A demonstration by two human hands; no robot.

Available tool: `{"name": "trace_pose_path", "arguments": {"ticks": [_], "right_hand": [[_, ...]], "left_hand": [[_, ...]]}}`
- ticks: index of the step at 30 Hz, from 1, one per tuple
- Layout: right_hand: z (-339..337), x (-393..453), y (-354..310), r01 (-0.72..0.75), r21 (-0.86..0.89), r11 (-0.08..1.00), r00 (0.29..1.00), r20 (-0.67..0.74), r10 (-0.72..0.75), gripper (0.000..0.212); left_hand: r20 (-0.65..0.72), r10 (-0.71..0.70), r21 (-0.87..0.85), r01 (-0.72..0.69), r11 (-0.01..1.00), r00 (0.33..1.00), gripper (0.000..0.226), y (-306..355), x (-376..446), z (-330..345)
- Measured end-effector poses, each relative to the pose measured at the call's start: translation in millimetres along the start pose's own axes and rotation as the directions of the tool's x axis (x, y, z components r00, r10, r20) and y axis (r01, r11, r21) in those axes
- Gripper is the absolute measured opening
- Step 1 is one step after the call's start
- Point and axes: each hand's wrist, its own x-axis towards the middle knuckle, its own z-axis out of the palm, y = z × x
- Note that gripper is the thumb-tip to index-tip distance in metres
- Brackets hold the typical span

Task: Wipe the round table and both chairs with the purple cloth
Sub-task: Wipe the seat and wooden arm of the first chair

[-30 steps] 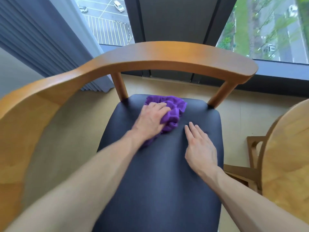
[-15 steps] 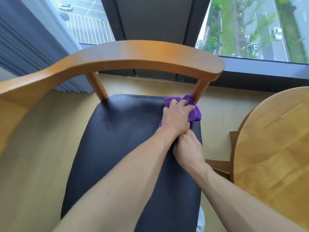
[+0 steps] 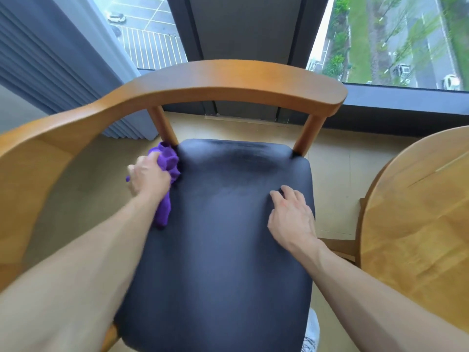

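A wooden chair with a curved backrest and a black padded seat fills the middle of the view. The purple cloth is bunched at the seat's far left corner, beside the left back post. My left hand grips it and presses it against the seat's left edge; part of the cloth hangs below the hand. My right hand lies flat on the right side of the seat, fingers spread, holding nothing. The round wooden table shows at the right edge.
A large window and its dark frame stand behind the chair. Grey pleated curtains hang at the left. Beige floor surrounds the chair. Part of a wooden frame shows under the table. A light shoe peeks out at the bottom.
My left hand swept the cloth from the seat's far right corner across to the far left corner. My right hand came out from beneath it and rests flat on the right side.
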Motion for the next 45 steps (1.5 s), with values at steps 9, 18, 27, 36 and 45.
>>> {"name": "trace_pose_path", "arguments": {"ticks": [9, 18, 27, 36, 45], "right_hand": [[-14.1, 5.3, -2.7, -0.201, 0.289, 0.936, 0.976, -0.022, 0.216, 0.029], [-4.8, -3.4, -12.5, -0.064, 0.161, 0.985, 0.997, -0.032, 0.07, 0.054], [-7.0, 8.6, -10.2, -0.066, 0.421, 0.905, 0.986, -0.113, 0.125, 0.046], [7.6, -11.2, -30.8, -0.027, 0.074, 0.997, 1.0, 0.011, 0.026, 0.045], [30.6, -39.0, -58.8, 0.077, -0.002, 0.997, 0.997, 0.006, -0.077, 0.048]], "left_hand": [[0.158, 0.689, -0.069, -0.688, 0.723, 0.708, 0.049, 141.2, -126.1, 54.7], [0.003, 0.28, 0.094, -0.279, 0.956, 0.96, 0.054, -38.8, -42.3, 0.1], [0.045, 0.358, 0.021, -0.359, 0.933, 0.933, 0.039, 85.3, -181.3, 50.4], [0.094, 0.58, 0.178, -0.587, 0.79, 0.809, 0.045, -31.9, -118.5, 16.4], [0.019, -0.125, 0.109, 0.123, 0.986, 0.992, 0.04, -80.9, -118.4, 6.2]]}}
